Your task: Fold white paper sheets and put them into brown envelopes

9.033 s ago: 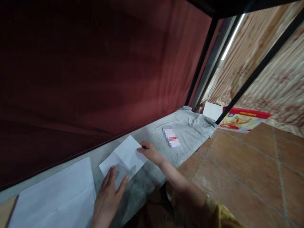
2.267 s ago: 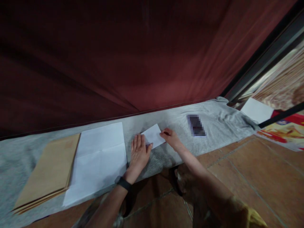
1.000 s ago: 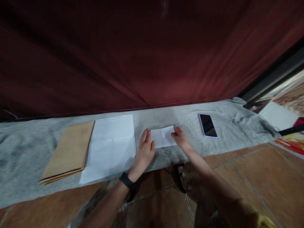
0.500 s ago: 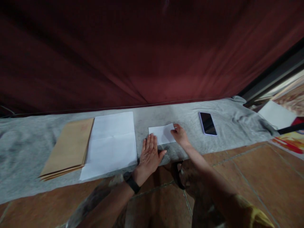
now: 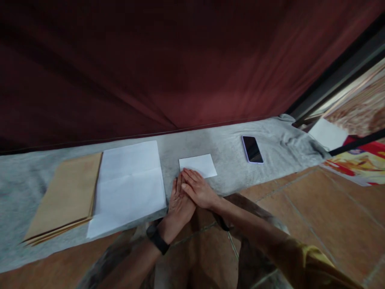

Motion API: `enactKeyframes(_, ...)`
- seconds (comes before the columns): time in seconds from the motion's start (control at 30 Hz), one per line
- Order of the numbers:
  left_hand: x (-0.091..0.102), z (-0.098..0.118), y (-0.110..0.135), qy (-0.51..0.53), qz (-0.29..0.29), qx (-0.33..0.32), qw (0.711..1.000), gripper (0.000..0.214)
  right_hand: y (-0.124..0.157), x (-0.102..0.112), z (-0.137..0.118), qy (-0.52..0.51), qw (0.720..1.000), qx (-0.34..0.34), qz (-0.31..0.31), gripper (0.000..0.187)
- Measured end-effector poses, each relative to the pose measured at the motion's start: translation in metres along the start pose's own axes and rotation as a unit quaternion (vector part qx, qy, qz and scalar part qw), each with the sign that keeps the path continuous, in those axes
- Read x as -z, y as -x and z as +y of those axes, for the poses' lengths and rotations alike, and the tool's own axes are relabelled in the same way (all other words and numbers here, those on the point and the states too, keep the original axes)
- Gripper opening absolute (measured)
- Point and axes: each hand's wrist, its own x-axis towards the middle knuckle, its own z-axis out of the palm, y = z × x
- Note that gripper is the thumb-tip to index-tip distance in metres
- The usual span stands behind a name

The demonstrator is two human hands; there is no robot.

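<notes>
A small folded white paper (image 5: 198, 165) lies flat on a grey cloth (image 5: 228, 148) spread along the floor. My left hand (image 5: 178, 200) rests flat on the cloth just in front of the paper's near left corner, fingers stretched out. My right hand (image 5: 197, 188) lies across the top of my left hand, fingers extended, its fingertips at the paper's near edge. Neither hand holds anything. A black band is on my left wrist.
A large white sheet (image 5: 129, 182) and a stack of brown envelopes (image 5: 64, 194) lie to the left. A dark phone (image 5: 252, 149) lies to the right. A dark red curtain (image 5: 150, 68) hangs behind; a colourful red box (image 5: 357, 160) and tiled floor (image 5: 315, 212) are to the right.
My right hand has left the paper's right edge and come down over my left hand. The folded paper now lies free on the cloth. The view has shifted slightly.
</notes>
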Motion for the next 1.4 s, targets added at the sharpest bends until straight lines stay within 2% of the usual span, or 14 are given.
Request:
enactKeyframes(0.17, 0.000, -0.002, 0.004, -0.012, 0.006, -0.001, 1.000, 0.069, 0.015, 0.002, 0.002, 0.053, 0.998, 0.009, -0.019, 0.062)
enactKeyframes(0.5, 0.006, 0.002, -0.001, 0.000, 0.023, 0.021, 1.000, 0.065, 0.035, 0.011, 0.032, 0.139, 0.990, 0.005, 0.017, 0.066)
enactKeyframes(0.87, 0.012, 0.011, 0.001, -0.034, 0.035, 0.016, 0.999, 0.061, 0.051, 0.030, 0.062, 0.178, 0.978, -0.074, 0.078, 0.060)
enactKeyframes(1.0, 0.013, 0.013, 0.002, -0.049, 0.043, 0.022, 0.998, 0.059, 0.045, 0.032, 0.059, 0.177, 0.977, -0.086, 0.077, 0.058)
enactKeyframes(1.13, 0.015, 0.018, 0.002, -0.061, 0.038, 0.034, 0.997, 0.059, 0.024, 0.032, 0.044, 0.149, 0.984, -0.077, 0.058, 0.054)
enactKeyframes(1.27, 0.016, 0.022, 0.001, -0.065, 0.016, 0.050, 0.996, 0.059, 0.000, 0.019, 0.027, 0.129, 0.991, -0.025, 0.016, 0.052)
enactKeyframes(1.4, 0.016, 0.024, 0.003, -0.066, 0.004, 0.055, 0.996, 0.064, -0.012, 0.005, 0.023, 0.159, 0.987, -0.019, 0.009, 0.050)
